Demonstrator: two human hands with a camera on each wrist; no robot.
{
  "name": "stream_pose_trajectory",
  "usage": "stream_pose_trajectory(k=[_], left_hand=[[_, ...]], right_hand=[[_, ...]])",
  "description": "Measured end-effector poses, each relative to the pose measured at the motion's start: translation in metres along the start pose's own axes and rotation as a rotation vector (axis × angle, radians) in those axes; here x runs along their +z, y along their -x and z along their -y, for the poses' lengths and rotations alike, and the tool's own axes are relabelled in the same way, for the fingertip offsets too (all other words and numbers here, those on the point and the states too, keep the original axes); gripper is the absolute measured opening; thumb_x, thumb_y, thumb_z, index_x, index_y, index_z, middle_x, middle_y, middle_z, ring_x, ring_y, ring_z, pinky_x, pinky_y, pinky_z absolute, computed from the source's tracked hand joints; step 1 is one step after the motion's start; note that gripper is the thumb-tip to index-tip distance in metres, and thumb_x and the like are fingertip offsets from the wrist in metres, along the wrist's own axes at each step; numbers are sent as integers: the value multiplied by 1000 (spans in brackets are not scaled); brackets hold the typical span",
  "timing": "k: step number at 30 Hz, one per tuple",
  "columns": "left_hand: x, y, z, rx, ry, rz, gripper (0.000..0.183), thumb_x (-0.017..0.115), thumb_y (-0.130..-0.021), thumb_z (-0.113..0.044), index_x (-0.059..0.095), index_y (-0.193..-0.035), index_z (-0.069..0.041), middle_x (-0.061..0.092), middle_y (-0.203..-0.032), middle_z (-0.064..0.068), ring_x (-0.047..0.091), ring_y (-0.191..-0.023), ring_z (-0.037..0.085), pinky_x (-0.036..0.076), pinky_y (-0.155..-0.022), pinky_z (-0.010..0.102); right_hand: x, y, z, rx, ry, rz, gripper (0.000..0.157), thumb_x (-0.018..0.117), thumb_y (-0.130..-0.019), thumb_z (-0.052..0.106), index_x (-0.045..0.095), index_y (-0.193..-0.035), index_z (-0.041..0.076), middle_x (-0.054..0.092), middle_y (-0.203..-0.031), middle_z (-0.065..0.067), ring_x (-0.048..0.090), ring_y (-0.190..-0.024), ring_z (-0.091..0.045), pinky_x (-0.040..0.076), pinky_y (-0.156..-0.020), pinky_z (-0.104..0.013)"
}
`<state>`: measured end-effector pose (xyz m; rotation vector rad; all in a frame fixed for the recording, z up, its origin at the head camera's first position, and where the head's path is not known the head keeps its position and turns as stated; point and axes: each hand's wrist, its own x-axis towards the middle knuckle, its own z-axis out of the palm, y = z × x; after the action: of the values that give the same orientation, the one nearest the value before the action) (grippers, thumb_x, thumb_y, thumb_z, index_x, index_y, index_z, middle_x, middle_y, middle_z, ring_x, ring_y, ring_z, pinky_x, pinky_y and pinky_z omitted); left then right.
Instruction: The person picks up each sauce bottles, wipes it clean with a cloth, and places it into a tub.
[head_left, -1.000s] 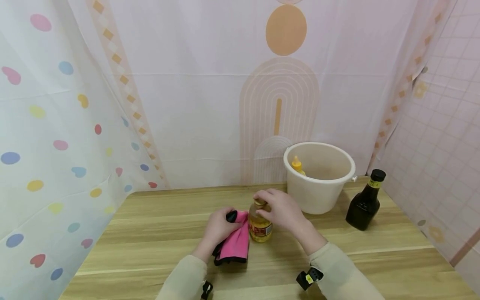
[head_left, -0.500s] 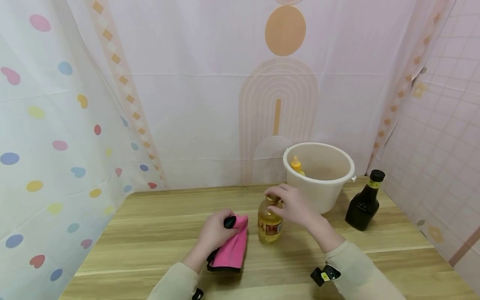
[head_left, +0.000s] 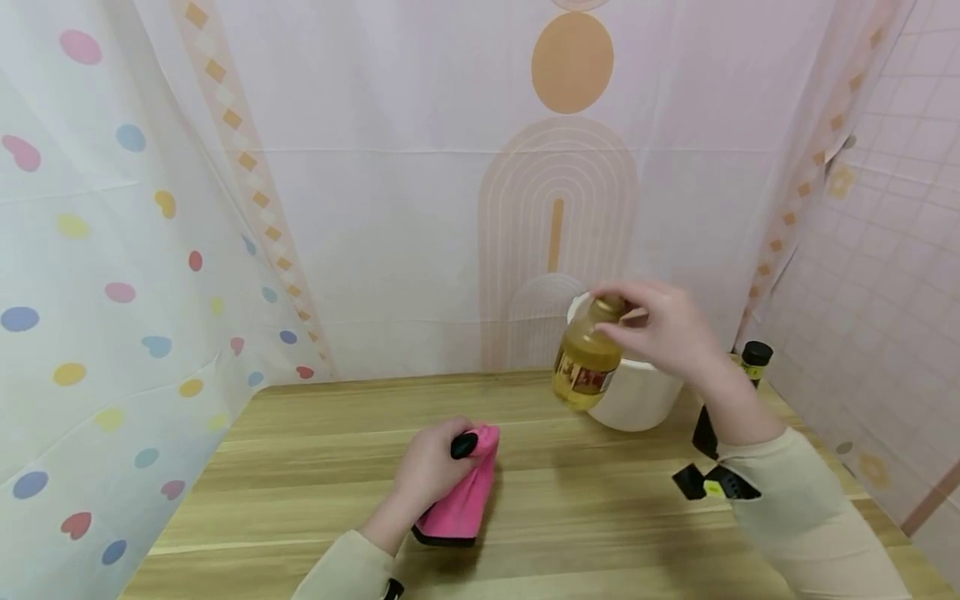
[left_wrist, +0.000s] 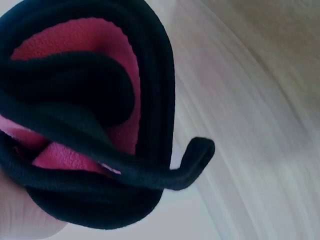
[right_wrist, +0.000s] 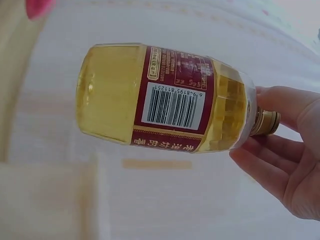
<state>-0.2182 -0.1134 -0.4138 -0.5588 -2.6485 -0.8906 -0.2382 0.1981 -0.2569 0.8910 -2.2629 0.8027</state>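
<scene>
My left hand (head_left: 433,462) grips a folded pink cloth (head_left: 459,507) with black edging over the front of the table. In the left wrist view the bundled pink cloth (left_wrist: 80,35) shows its dark trim and a small loop. My right hand (head_left: 671,329) holds a bottle of cooking oil (head_left: 583,367) by its neck, lifted and tilted in front of the white bucket (head_left: 637,400). In the right wrist view thumb and fingers pinch around the gold cap of the oil bottle (right_wrist: 172,100), whose red label has a barcode. The bucket's inside is largely hidden.
A dark bottle with a black cap (head_left: 757,354) stands right of the bucket, partly behind my right forearm. Patterned curtains (head_left: 397,192) enclose the wooden table (head_left: 315,450) at the back and sides.
My right hand has raised the oil bottle off the table and carried it right, toward the bucket. The left hand with the cloth has shifted slightly left, away from where the bottle was.
</scene>
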Motion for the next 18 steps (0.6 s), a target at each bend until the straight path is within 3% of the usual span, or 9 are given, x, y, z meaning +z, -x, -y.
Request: stream_pose_trajectory(k=[5, 9, 18], left_hand=[[-3, 2, -5, 8, -16, -36, 27, 82, -77, -4, 72, -100, -13, 71, -97, 3, 67, -90, 21, 53, -78, 41], [-5, 4, -7, 38, -53, -60, 28, 82, -77, -3, 72, -101, -13, 71, -96, 2, 67, -90, 20, 53, -78, 40], [-9, 8, -13, 129, -136, -126, 36, 84, -74, -3, 73, -105, -16, 70, -97, 3, 67, -92, 23, 55, -76, 40]], right_hand=[[-29, -12, -4, 16, 44, -41, 32, 77, -82, -4, 69, -112, -1, 68, -96, -12, 63, -88, -22, 57, -72, -32], [-46, -20, -11, 65, 120, -54, 31, 76, -83, -2, 68, -114, -1, 70, -98, -13, 65, -88, -25, 56, -75, -39], [-58, -37, -38, 231, 233, 6, 33, 74, -88, 11, 67, -118, 2, 69, -102, -20, 65, -93, -36, 48, -82, -52]])
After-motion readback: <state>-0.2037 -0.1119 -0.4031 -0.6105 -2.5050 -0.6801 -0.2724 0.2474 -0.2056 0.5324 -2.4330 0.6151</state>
